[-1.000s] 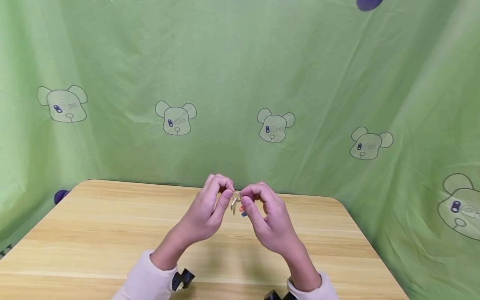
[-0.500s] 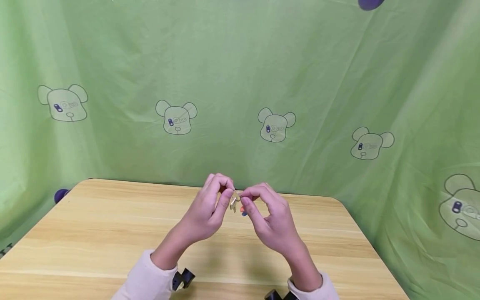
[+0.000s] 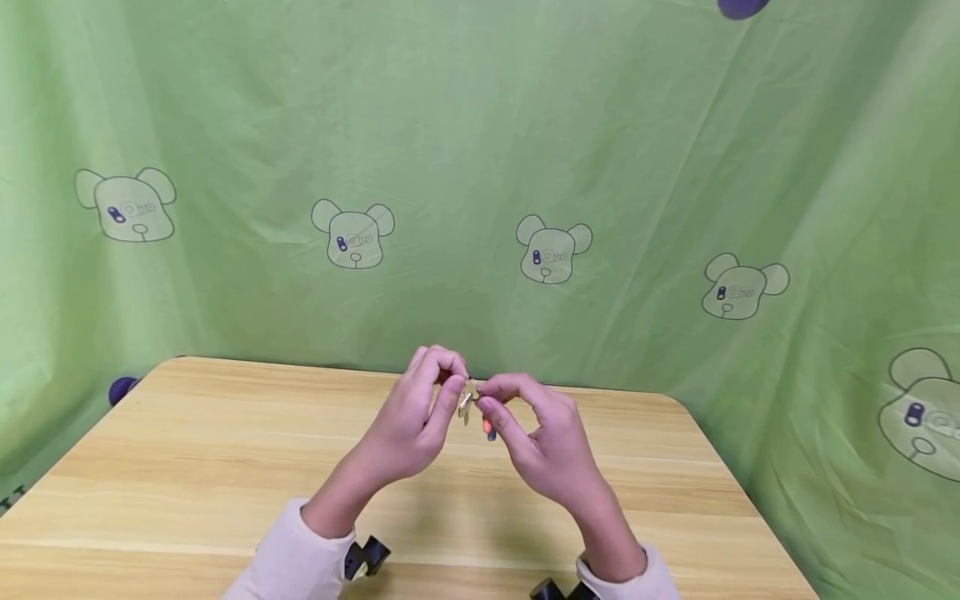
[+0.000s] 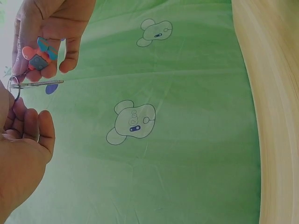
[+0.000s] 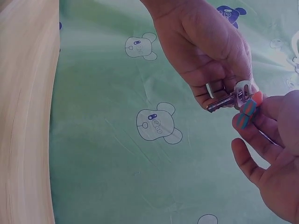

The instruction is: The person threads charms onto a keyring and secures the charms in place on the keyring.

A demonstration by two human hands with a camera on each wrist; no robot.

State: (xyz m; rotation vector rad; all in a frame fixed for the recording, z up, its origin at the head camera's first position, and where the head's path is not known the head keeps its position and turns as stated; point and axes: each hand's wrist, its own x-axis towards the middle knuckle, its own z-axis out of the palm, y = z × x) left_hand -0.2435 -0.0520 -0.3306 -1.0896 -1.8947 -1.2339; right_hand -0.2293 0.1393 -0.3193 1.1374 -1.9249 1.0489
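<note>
My left hand [image 3: 416, 417] and right hand [image 3: 540, 437] meet fingertip to fingertip over the table, both pinching a thin metal key ring [image 4: 17, 93] from opposite sides. Silvery keys [image 5: 224, 101] dangle from the ring between the hands; the head view shows them as a small brassy bunch [image 3: 465, 408]. An orange, teal and grey charm [image 4: 39, 57] hangs by the right fingers, and in the head view this keychain charm [image 3: 488, 428] shows just under the right thumb. Thumb and fingertips partly hide the ring.
Below the hands spreads a wood-grain table [image 3: 225, 467] with rounded far corners. A green curtain [image 3: 450, 125] printed with bear heads surrounds it. Black wrist cameras sit at both cuffs, one a black camera mount [image 3: 367, 557] on the left sleeve.
The keys have turned and shifted slightly left. The right fingertips have moved a little left, and more of the charm shows below them. The left hand stays almost still.
</note>
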